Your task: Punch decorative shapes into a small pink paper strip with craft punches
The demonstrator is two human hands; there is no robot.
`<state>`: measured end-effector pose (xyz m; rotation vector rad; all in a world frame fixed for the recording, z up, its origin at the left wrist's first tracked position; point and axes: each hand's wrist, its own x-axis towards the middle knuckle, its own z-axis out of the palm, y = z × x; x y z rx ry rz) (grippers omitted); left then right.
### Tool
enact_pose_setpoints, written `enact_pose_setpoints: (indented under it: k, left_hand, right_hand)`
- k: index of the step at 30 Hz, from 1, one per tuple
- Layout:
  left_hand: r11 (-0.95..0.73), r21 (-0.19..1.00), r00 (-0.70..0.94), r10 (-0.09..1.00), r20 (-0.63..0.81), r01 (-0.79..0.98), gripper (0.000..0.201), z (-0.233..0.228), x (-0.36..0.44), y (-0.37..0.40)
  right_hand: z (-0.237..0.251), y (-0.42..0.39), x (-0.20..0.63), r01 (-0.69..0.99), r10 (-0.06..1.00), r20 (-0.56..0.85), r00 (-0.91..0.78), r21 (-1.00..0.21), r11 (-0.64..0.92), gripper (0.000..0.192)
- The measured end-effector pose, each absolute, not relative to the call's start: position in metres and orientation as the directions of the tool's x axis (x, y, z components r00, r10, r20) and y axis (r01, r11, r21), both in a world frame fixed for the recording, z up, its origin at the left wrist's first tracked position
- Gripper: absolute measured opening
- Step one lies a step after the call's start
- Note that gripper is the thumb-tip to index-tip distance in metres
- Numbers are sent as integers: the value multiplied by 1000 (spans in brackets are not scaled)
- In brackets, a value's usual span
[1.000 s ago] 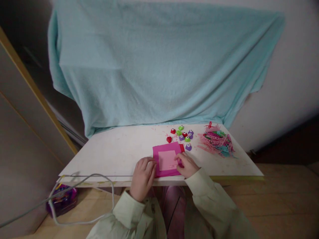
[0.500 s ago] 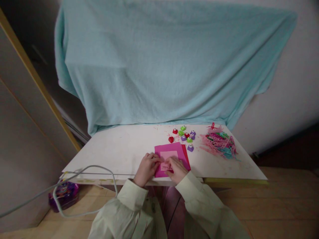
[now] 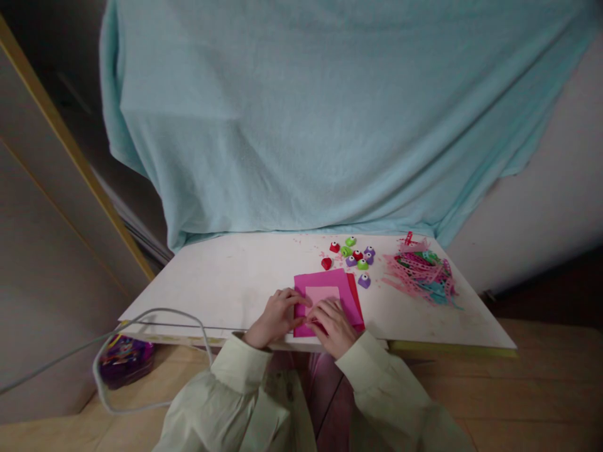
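A small light pink sheet of paper (image 3: 322, 292) lies on top of a larger magenta sheet (image 3: 301, 282), with the edge of a red sheet (image 3: 357, 300) showing beneath on the right. My left hand (image 3: 277, 316) holds the pink paper at its left side, index finger and thumb curled around it. Bent over the paper's near part, my right hand (image 3: 334, 326) pinches it with the fingertips close to the left thumb. The fingers hide the near edge of the pink paper, so any fold there cannot be made out.
Several small red, green and purple pieces with eye-like dots (image 3: 357, 255) lie beyond the sheets. A tangled heap of punched paper strips (image 3: 424, 273) is at the right of the white table (image 3: 211, 276). A grey cable (image 3: 155, 311) loops over the left front edge. A light blue cloth (image 3: 301, 125) hangs behind.
My right hand has shifted over the pink paper's near part, its fingers now covering the printed strip seen before. My left fingers have spread slightly. The view has tilted a little.
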<state>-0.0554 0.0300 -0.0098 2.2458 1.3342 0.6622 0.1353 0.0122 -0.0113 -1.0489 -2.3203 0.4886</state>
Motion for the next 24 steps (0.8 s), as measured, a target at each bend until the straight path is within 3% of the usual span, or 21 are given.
enact_pose_setpoints:
  k: [12,18,24]
  left_hand:
    - [-448,560,440,884,161,697,33,-14,-56,35]
    - [-440,564,441,886,146,699,32,-19,-55,37]
    - [-415,551,444,892,89,724,35,-24,-57,41]
  right_hand:
    - [-17,12,136,573,720,316,-618,-446,688,19]
    - [-19,13,136,578,742,293,-602,-482,659,19]
    - [-14,13,141,528,773,298,-559,-591,610,9]
